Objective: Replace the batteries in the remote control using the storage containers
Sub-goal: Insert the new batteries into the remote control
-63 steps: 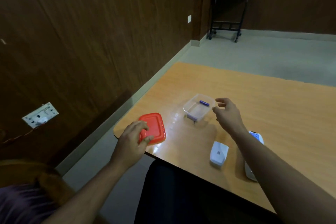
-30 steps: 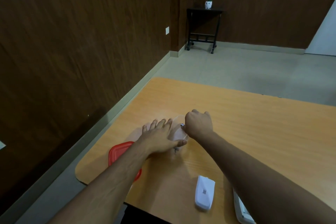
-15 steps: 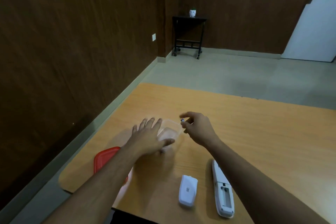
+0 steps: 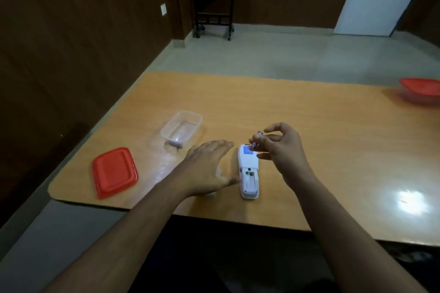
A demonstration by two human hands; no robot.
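While the right hand (image 4: 283, 150) pinches a battery (image 4: 256, 141) above the remote (image 4: 248, 172), the left hand (image 4: 207, 169) lies spread beside it.

Wooden table (image 4: 309, 131) bearing: white remote control (image 4: 248, 171), back up, battery bay open; clear container (image 4: 181, 129); red lid (image 4: 114, 172); second red-lidded container (image 4: 422, 90) at far right; right hand (image 4: 283, 150) pinching purple battery (image 4: 256, 141); left hand (image 4: 207, 167) spread flat beside remote.
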